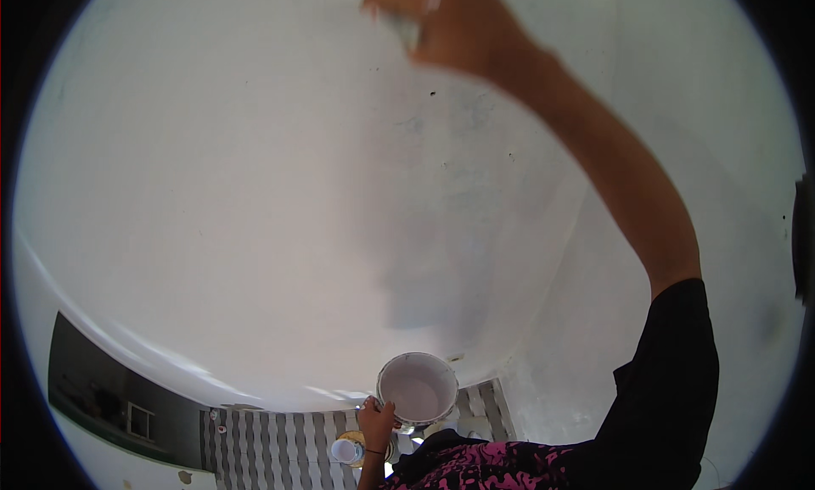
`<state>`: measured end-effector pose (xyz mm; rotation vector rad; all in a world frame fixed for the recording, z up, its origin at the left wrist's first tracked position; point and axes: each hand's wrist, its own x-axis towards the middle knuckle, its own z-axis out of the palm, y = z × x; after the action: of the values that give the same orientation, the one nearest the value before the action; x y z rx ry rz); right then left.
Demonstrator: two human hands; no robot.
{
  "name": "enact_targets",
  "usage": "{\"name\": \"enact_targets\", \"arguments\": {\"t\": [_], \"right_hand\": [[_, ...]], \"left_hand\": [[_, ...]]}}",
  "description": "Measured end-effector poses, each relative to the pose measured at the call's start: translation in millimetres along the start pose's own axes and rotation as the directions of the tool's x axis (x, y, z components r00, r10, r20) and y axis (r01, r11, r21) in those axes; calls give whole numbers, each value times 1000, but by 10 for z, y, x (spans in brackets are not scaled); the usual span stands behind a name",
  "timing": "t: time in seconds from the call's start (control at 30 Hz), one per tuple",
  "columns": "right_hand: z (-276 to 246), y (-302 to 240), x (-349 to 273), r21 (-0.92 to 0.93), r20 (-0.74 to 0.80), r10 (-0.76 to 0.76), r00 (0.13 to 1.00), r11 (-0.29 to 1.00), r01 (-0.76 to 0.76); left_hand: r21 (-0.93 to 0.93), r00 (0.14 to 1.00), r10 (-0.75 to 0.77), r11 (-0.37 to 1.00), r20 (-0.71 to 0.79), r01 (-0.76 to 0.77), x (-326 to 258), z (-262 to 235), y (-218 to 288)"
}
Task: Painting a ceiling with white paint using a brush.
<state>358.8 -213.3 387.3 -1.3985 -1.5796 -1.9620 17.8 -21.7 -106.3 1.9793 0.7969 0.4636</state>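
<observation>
Fingers: those of the right hand (441, 23) are bunched narrow around a small pale tool (407, 28), blurred, its kind not clear; those of the left hand (376, 422) are curled over the rim of a round white plastic bucket (418, 388), holding it.
Wall: a broad white plastered wall (212, 193) fills most of the view above the bucket; a greyer, damp-looking patch (437, 269) runs down it, straight above the bucket.
Right arm: a bare forearm rises from a black sleeve (671, 380), well to the right of the bucket, up to the hand pressed at the wall far above it.
Floor: grey and white striped tiles (272, 452) lie below and to the left of the bucket.
Dark strip: a dark band (93, 388) with a small window-like frame sits far left of the bucket, under the wall's curved lower edge.
Shirt: black cloth with a pink pattern (484, 464) shows just below the bucket.
Bucket: it is held up close to the wall's base, open mouth toward the camera, whitish inside.
Cup: a small white cup (344, 450) stands on the floor just below and left of the bucket, beside the left wrist.
Specks: a few small dark marks (432, 92) dot the wall high above the bucket.
</observation>
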Motion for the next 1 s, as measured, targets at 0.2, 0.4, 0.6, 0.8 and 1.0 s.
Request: {"name": "enact_targets", "arguments": {"t": [0.2,0.4,0.6,0.8,1.0], "right_hand": [[212,-1223,-875,-33,188,-77,979,996,85],[128,-2040,-1677,-59,307,-115,945,988,140],[-21,-2216,-1921,252,403,-115,908,968,11],[82,-1295,-1482,645,436,16,900,692,-325],[-198,-86,-553,519,506,173,845,721,-458]], "left_hand": [[-60,998,-24,998,56,27,133,-16,-426],[-276,987,-87,954,132,121,20,-29,17],[-172,995,-64,982,82,78,53,22,-152],[-85,999,4,996,37,-1,132,105,-485],[-134,998,-60,989,27,63,116,103,-419]]}}
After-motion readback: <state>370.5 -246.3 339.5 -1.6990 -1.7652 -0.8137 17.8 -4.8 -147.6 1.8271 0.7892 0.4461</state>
